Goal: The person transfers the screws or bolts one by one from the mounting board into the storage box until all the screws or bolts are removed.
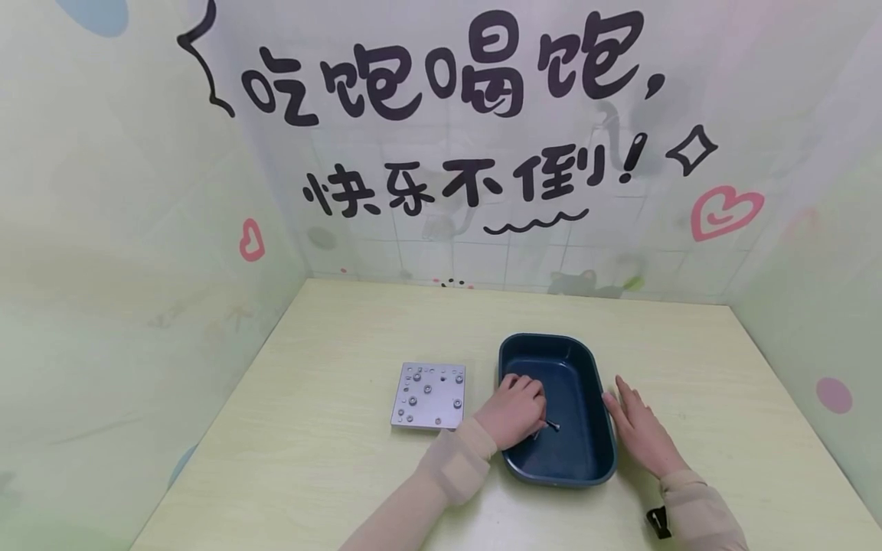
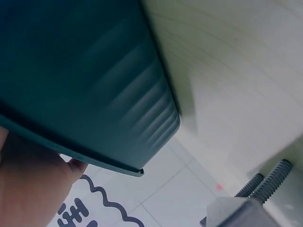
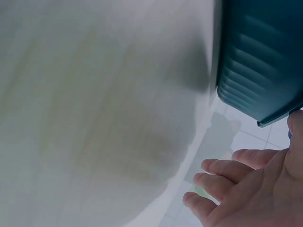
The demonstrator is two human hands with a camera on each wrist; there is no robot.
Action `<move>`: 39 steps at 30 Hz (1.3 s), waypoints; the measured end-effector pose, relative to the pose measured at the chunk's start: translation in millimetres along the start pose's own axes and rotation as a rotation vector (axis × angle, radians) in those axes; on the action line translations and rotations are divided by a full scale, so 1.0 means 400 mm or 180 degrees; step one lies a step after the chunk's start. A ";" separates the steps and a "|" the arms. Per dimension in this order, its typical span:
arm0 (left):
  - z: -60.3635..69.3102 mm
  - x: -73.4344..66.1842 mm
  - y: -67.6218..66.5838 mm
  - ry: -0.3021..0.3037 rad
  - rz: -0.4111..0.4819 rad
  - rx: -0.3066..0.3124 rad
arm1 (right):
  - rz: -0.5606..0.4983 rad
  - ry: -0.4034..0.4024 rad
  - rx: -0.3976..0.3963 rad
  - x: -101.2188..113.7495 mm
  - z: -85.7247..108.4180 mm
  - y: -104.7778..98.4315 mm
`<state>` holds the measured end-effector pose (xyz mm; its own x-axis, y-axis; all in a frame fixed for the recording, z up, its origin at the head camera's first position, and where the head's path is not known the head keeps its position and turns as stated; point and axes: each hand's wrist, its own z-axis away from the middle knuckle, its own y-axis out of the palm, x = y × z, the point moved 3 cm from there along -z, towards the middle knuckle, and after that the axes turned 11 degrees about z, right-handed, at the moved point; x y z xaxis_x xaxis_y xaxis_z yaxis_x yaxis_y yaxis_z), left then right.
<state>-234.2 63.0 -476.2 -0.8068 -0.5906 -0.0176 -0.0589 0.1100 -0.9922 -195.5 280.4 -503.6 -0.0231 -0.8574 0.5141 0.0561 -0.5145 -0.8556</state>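
1. A small metal screw (image 1: 554,425) showed inside the dark blue rectangular tray (image 1: 568,459), beside the left hand's fingertips.
2. The left hand (image 1: 513,412) reached over the tray's left rim, fingers bent; whether they pinched anything could not be told.
3. The right hand (image 1: 642,432) grasped nothing, fingers extended, thumb against the tray's right rim.
4. Left of the tray, a bolt-studded metal plate (image 1: 439,404) lay on the pale surface (image 1: 331,383).

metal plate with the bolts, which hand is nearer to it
Left. The left hand is just to the right of the metal plate, over the left rim of the dark blue tray; the right hand is farther off, beyond the tray's right side.
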 end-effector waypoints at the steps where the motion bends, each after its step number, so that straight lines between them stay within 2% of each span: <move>1: 0.001 0.000 0.000 0.0002 -0.0003 -0.0002 | -0.0002 0.0006 0.0008 0.000 0.000 0.000; 12: 0.009 -0.001 -0.002 -0.0050 0.0037 -0.0088 | 0.0012 0.0001 0.0009 0.002 0.003 0.000; 25: 0.029 0.022 -0.011 -0.0159 0.0317 -0.0158 | -0.0007 0.0023 0.0027 0.002 0.006 0.001; 32: 0.051 0.067 -0.035 -0.0350 0.0411 -0.0352 | -0.0015 0.0018 0.0049 0.002 0.007 0.002; 39: 0.096 0.148 -0.054 -0.0636 0.0532 -0.0398 | 0.0010 0.0022 0.0054 0.001 0.004 0.001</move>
<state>-258.3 -5.0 -460.4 -0.6803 -0.7004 -0.2159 -0.0169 0.3095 -0.9508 -194.0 279.8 -503.8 -0.0298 -0.8591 0.5110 0.0732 -0.5117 -0.8560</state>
